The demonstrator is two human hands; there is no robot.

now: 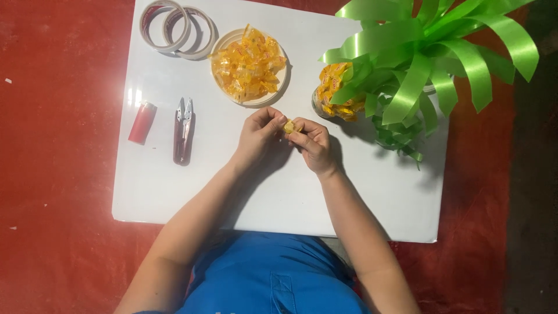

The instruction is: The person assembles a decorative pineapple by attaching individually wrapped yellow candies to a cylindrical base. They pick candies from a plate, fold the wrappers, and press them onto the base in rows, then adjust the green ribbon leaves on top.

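Both hands meet, fingers pinched together
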